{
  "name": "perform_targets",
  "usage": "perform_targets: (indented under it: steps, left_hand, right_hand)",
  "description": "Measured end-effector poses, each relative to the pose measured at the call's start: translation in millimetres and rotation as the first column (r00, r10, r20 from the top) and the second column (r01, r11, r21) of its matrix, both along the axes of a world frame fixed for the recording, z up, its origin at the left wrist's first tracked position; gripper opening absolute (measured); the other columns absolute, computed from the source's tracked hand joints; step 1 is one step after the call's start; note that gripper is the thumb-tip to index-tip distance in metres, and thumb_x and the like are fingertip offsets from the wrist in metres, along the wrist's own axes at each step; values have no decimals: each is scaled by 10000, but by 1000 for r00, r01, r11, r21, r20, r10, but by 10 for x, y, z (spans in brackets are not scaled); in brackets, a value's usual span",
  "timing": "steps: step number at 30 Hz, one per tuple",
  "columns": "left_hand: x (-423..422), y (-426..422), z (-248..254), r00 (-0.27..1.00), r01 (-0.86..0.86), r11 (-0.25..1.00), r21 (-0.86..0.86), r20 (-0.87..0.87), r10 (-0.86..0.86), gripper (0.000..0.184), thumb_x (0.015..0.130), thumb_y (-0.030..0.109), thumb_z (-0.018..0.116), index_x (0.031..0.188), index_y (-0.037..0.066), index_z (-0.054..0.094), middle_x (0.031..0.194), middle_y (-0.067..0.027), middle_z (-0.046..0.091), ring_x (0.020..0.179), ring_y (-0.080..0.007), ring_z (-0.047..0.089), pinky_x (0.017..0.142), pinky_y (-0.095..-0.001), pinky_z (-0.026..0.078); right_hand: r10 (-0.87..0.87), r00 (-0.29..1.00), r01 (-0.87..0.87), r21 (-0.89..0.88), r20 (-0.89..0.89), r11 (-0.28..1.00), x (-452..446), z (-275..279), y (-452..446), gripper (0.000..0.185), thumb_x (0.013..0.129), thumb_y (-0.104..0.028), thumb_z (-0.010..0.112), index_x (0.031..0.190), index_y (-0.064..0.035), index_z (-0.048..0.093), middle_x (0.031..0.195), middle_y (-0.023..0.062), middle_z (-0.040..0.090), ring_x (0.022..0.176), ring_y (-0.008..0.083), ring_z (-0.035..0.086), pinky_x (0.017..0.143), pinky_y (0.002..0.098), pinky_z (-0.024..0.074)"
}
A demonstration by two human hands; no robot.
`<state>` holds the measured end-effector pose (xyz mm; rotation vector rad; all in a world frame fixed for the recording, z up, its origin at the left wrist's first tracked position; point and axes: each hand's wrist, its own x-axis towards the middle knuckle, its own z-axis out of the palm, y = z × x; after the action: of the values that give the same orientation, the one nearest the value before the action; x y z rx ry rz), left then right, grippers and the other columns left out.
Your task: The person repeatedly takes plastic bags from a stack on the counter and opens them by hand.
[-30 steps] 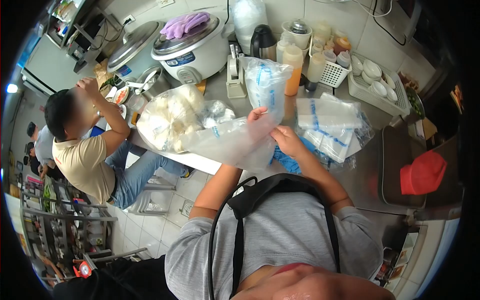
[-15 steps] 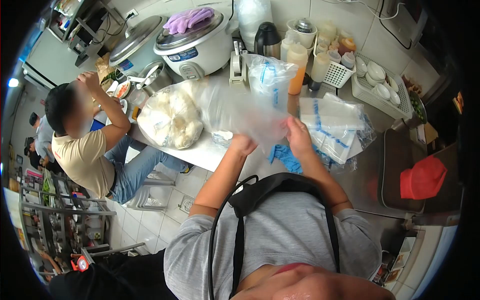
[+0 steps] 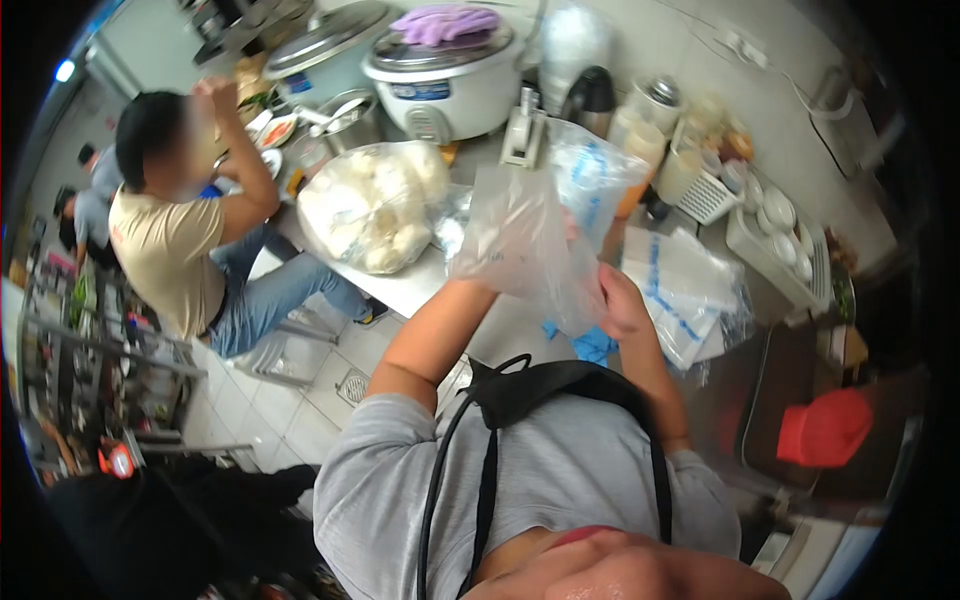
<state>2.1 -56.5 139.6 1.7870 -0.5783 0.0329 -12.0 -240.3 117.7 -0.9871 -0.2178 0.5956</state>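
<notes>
A white-tiled kitchen wall (image 3: 680, 50) backs a grey metal bench (image 3: 510, 335) whose near left edge drops to a pale tiled floor (image 3: 290, 400). One thin, translucent plastic bag (image 3: 555, 285) hangs over the bench, between the two hands. The right hand (image 3: 622, 303) has its fingers pinched on the bag's right edge. The left hand (image 3: 522, 228) shows only hazily through the film; whether it is inside or behind the bag, and how its fingers are set, I cannot tell.

A strip of bench top shows between the forearms, with a crumpled blue item (image 3: 597, 345) beside the right wrist. On the left, one large clear bag of pale round lumps (image 3: 375, 210) sits near the edge, narrowing the room there. Flat clear packets with blue print (image 3: 680, 300), overlapping too much to count, lie just right of the right hand. Behind stand two big lidded cookers, a white one (image 3: 440, 95) and a pale blue-grey one (image 3: 325, 55); one purple cloth item (image 3: 445, 25) rests on the white one. One person in a beige shirt (image 3: 165, 250) sits at the left.
</notes>
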Motion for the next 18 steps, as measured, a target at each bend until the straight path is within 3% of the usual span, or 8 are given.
perform_targets:
  steps: [3, 4, 5, 6, 8, 13, 15, 18]
  left_hand:
    - [214, -20, 95, 988, 111, 911, -398, -53, -144, 234, 831, 248, 446, 859, 27, 519, 759, -51, 538, 652, -116, 506, 562, -252, 416]
    - [193, 14, 273, 967, 140, 830, -540, -107, -232, 237, 834, 255, 444, 845, 31, 523, 739, -39, 538, 639, -106, 504, 555, -247, 414]
    - [181, 19, 472, 896, 143, 702, -697, -211, -392, 245, 837, 264, 444, 833, 35, 530, 715, -26, 538, 625, -99, 505, 552, -243, 413]
    - [161, 28, 629, 785, 108, 550, -828, -268, -558, 254, 839, 274, 445, 822, 38, 536, 691, -13, 538, 611, -91, 505, 549, -239, 413]
    - [259, -1, 637, 849, 105, 606, -788, -246, -467, 281, 831, 302, 461, 808, 36, 547, 665, -11, 541, 596, -99, 518, 555, -235, 422]
    - [80, -170, 761, 846, 25, 806, -591, -417, -332, 312, 809, 331, 496, 835, 26, 561, 715, -22, 559, 630, -79, 523, 555, -217, 415]
    - [262, -122, 525, 860, 104, 939, -327, -445, -250, 313, 814, 323, 488, 872, 24, 559, 756, -35, 565, 680, -82, 531, 591, -212, 423]
    - [567, -91, 471, 909, 219, 906, -363, -262, -325, 223, 802, 201, 501, 932, 28, 557, 835, -50, 577, 713, -106, 544, 598, -231, 439]
  right_hand:
    - [216, 953, -262, 217, 213, 941, 5, 99, 8, 312, 823, -348, 462, 638, -98, 446, 588, 9, 414, 568, 148, 387, 547, 271, 317]
    - [269, 937, -335, 350, 223, 875, 69, 171, 13, 322, 797, -390, 481, 663, -98, 452, 600, 27, 449, 632, 193, 444, 639, 328, 365]
    - [52, 998, -37, 356, -34, 934, 73, 282, -24, 308, 805, -382, 471, 677, -102, 445, 626, 30, 462, 672, 200, 465, 683, 350, 377]
    - [-184, 942, 264, 282, -280, 922, 6, 564, 5, 295, 812, -374, 461, 690, -107, 438, 652, 33, 474, 711, 207, 486, 727, 371, 389]
    - [-187, 977, 118, 468, 104, 876, 224, 585, -163, 268, 833, -350, 433, 712, -112, 426, 703, 26, 471, 782, 217, 496, 799, 403, 379]
    - [-236, 954, 125, 473, 184, 872, 380, 861, -224, 262, 857, -349, 387, 770, -107, 434, 736, 32, 468, 756, 203, 498, 768, 388, 394]
    - [-201, 958, 104, 408, 204, 907, 472, 825, -282, 269, 859, -359, 378, 822, -106, 463, 797, 45, 503, 802, 197, 506, 774, 378, 396]
    - [-279, 951, 243, 236, 136, 941, 461, 887, -225, 310, 861, -367, 368, 922, -88, 488, 941, 63, 532, 897, 186, 505, 786, 338, 402]
